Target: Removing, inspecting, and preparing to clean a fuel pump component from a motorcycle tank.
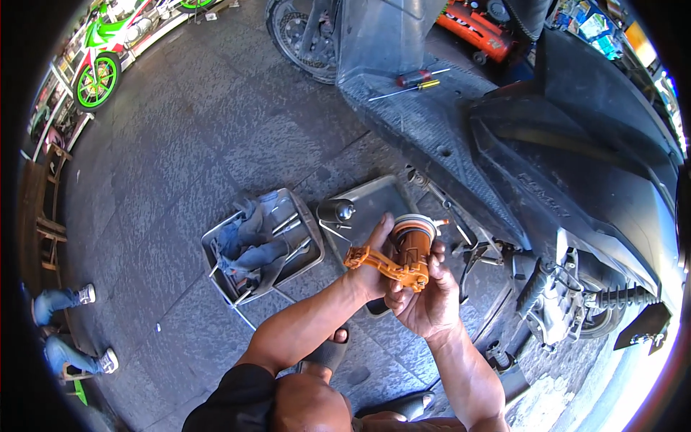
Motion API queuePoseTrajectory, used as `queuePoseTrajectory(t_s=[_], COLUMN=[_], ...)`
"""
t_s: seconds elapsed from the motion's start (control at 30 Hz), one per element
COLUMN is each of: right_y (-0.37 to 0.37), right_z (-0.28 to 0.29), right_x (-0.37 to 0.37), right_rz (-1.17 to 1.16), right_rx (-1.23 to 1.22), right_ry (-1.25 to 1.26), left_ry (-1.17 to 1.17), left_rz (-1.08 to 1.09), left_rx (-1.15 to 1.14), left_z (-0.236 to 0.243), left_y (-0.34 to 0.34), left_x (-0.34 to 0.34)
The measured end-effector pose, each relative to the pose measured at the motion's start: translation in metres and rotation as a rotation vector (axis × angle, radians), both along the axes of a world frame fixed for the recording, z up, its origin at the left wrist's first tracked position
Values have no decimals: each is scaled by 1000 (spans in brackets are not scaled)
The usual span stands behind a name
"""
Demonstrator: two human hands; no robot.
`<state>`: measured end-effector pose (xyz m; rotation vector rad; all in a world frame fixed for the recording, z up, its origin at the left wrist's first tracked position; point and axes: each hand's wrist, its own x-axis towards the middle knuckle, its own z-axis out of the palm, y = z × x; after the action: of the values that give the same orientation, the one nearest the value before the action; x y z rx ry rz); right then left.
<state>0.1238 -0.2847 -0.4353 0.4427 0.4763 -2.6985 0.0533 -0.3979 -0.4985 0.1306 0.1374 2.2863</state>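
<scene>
An orange-brown plastic fuel pump (413, 248) is held up in front of me, its pale round flange uppermost. A small spout sticks out to the right of the flange, and a jointed orange arm reaches left from the lower end. My left hand (374, 268) closes on the pump's left side, with the thumb up beside the flange. From below and the right, my right hand (432, 299) grips the lower body between fingers and thumb. Some fingertips are hidden behind the pump.
A dark scooter (461, 137) stands along the right, with two screwdrivers (414, 86) on its footboard. On the floor are a metal tray (317, 252) with rags and tools, a second tray (385, 194), and a black spray gun-like cup (331, 210). Seated legs (61, 327) show at left.
</scene>
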Motion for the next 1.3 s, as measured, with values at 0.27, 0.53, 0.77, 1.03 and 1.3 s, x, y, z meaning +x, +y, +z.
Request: queuePoseTrajectory(t_s=[0.27,0.53,0.77,1.03,1.3], right_y=[-7,-23,-26,-16,-5], right_z=[-20,-20,-14,-31,-36], right_x=[11,17,19,21,22], right_rz=[-206,-375,-388,-306,-286], right_rx=[1040,1010,1140,1210,1458], right_ry=[160,397,402,485,576], left_ry=[-131,-107,-116,-24,-187], left_rz=[373,474,476,514,340], left_rx=[-345,-406,-420,-564,-337], left_z=[-5,-5,-9,-24,-32], left_y=[-22,-25,-22,-17,-18], left_x=[-6,-4,-1,17,24])
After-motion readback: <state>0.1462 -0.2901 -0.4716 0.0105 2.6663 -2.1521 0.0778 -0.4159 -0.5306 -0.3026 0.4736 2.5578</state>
